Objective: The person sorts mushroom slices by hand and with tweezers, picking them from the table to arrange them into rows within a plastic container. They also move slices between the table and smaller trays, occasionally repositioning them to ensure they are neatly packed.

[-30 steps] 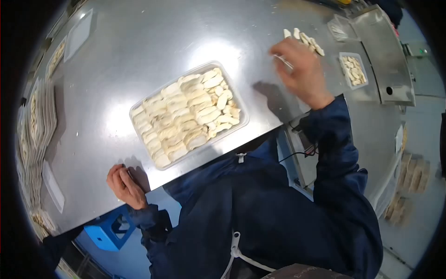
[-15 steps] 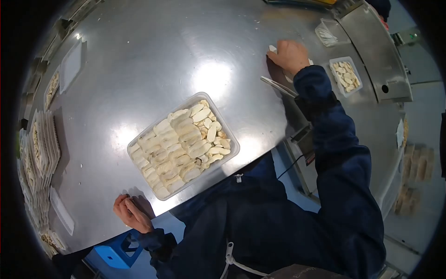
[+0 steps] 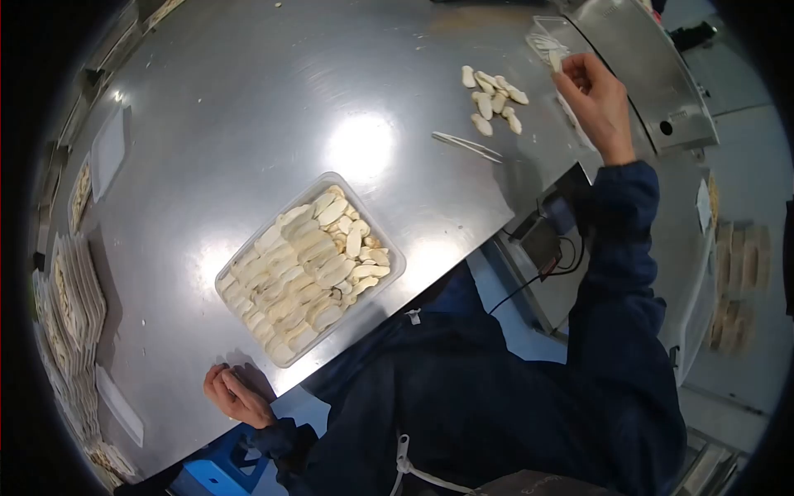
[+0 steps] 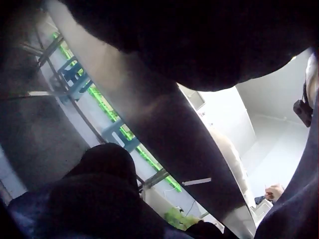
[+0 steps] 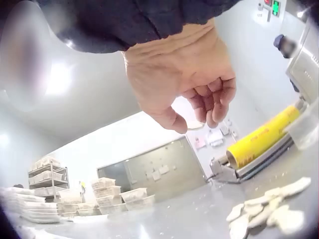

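Note:
My right hand (image 3: 597,112) is raised over the table's right side, pinching a pale mushroom slice (image 3: 555,61) between thumb and fingers. In the right wrist view the slice (image 5: 196,126) shows only as a thin edge at the fingertips. Below the hand, a small white tub (image 3: 572,120) is mostly hidden. Loose mushroom slices (image 3: 497,102) lie left of it, with metal tweezers (image 3: 467,146) on the table in front of them. My left hand (image 3: 238,397), fingers loosely curled, rests at the table's front edge. Beside it, a clear tray (image 3: 399,263) holds overlapping rows of slices.
A clear box (image 3: 546,37) of thin white pieces stands at the far right, against a steel machine (image 3: 641,66). Stacked trays (image 3: 78,289) line the left side, with white lids (image 3: 107,153) nearby. A yellow roll (image 5: 264,135) lies at the back.
My right hand held tweezers, which now lie on the table. From the loose slices it has moved right, and it pinches a slice. My left hand stays at the edge; the head view has shifted.

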Action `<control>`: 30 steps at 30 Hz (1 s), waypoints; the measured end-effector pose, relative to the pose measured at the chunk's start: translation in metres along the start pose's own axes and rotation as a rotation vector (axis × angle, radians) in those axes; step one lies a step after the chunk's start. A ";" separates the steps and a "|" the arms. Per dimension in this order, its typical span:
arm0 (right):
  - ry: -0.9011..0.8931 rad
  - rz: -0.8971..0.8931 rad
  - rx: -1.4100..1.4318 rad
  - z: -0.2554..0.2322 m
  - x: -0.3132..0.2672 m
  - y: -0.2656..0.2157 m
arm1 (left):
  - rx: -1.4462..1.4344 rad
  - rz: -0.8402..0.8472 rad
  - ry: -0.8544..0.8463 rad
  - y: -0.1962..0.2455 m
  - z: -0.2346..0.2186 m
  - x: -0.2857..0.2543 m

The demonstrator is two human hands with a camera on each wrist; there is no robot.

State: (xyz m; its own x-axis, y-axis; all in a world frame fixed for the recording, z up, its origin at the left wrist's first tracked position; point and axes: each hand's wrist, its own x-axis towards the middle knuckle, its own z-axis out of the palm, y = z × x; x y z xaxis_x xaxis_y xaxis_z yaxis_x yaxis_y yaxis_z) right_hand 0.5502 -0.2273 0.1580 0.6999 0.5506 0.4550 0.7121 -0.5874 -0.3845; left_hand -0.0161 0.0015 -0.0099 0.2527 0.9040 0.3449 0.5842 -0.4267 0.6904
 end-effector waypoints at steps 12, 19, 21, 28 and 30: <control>-0.341 -0.550 0.331 0.075 -0.144 -0.113 | 0.058 0.048 0.022 -0.001 0.002 0.002; -0.455 -0.739 0.408 0.100 -0.147 -0.158 | 0.105 0.076 0.041 0.018 0.000 0.004; -0.472 -0.752 0.409 0.104 -0.146 -0.164 | 0.112 0.093 0.050 0.020 0.001 0.004; -0.499 -0.751 0.378 0.110 -0.148 -0.170 | 0.142 0.086 0.050 0.021 0.000 0.004; -0.516 -0.743 0.365 0.110 -0.148 -0.171 | 0.139 0.090 0.046 0.021 0.000 0.004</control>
State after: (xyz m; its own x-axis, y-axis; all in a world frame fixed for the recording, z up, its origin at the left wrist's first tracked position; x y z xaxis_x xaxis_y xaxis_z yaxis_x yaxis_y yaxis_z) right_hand 0.3312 -0.1436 0.0683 -0.0582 0.9497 0.3077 0.8943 0.1865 -0.4066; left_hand -0.0032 -0.0042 0.0057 0.2757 0.8585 0.4323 0.6628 -0.4955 0.5614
